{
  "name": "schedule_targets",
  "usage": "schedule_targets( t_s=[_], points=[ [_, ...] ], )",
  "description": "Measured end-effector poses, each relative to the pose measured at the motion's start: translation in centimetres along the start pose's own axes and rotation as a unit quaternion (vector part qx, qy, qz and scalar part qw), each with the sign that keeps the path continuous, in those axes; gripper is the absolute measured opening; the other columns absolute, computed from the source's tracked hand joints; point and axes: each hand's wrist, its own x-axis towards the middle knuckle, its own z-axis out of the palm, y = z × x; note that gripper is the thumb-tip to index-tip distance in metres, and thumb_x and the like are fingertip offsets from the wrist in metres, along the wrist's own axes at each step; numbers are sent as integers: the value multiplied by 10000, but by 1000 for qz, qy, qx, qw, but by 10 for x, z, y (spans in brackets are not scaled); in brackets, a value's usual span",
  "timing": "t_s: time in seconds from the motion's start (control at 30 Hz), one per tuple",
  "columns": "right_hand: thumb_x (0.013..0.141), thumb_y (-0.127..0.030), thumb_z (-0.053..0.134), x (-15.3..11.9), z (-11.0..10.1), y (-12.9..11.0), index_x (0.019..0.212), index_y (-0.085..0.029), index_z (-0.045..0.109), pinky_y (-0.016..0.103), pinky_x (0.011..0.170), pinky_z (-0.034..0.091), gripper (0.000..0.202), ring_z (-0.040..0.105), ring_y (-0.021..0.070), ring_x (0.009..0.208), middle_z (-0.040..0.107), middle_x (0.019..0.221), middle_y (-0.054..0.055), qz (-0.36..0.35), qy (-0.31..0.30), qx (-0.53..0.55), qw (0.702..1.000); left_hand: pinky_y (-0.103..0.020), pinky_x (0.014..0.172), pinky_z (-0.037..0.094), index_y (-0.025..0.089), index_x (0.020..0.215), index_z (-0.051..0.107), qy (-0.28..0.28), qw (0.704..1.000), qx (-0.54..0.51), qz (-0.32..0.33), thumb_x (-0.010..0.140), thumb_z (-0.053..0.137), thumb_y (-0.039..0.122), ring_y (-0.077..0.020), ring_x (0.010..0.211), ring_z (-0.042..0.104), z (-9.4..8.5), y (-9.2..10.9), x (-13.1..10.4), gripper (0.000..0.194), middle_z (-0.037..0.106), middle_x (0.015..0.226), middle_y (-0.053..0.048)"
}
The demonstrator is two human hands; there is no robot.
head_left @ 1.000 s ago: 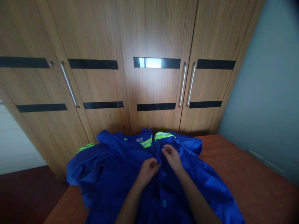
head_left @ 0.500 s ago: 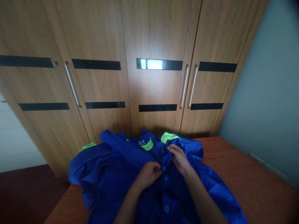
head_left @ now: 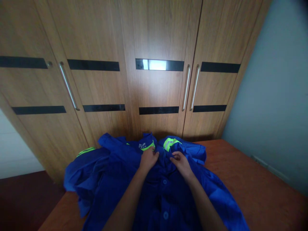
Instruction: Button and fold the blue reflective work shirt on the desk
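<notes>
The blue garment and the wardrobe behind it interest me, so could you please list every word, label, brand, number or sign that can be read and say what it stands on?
Blue garment: one white marking near its top edge, character-like, but too small and blurred to read.
Wardrobe: no writing, numbers or signs that I can see.
Nothing can be quoted with confidence.

We've got a wooden wardrobe [head_left: 158,29] across the upper frame, black strips [head_left: 103,107] on its doors, bright reflection [head_left: 157,65] upper centre. We count three silver handles [head_left: 69,86], plus a round lock [head_left: 49,64] upper left. Blue-grey wall [head_left: 276,96] right, white surface [head_left: 14,144] far left, dark reddish floor [head_left: 24,195] lower left, reddish-brown table [head_left: 240,173] lower right.
</notes>
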Motion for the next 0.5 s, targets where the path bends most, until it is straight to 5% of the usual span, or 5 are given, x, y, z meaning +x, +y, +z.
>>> schedule_targets(
  t_s=[0.27, 0.5],
  points=[
    [652, -312, 599, 3, -8, 11, 669, -243, 582, 280, 579, 369, 73, 535, 180, 558, 544, 551, -39, -65, 79, -162, 981, -316, 689, 523, 136, 860, 616, -33, 996, -81, -36, 885, 593, 329, -126, 723, 617, 26, -23, 17, 195, 648, 840, -2],
    [748, -359, 551, 2, -8, 16, 747, -229, 594, 300, 616, 436, 137, 585, 198, 602, 606, 625, -2, -79, 101, -202, 971, -218, 556, 475, 180, 779, 595, 2, 967, -256, -22, 749, 660, 417, -129, 628, 632, -8, -24, 2, 248, 651, 693, 3]
  ],
)
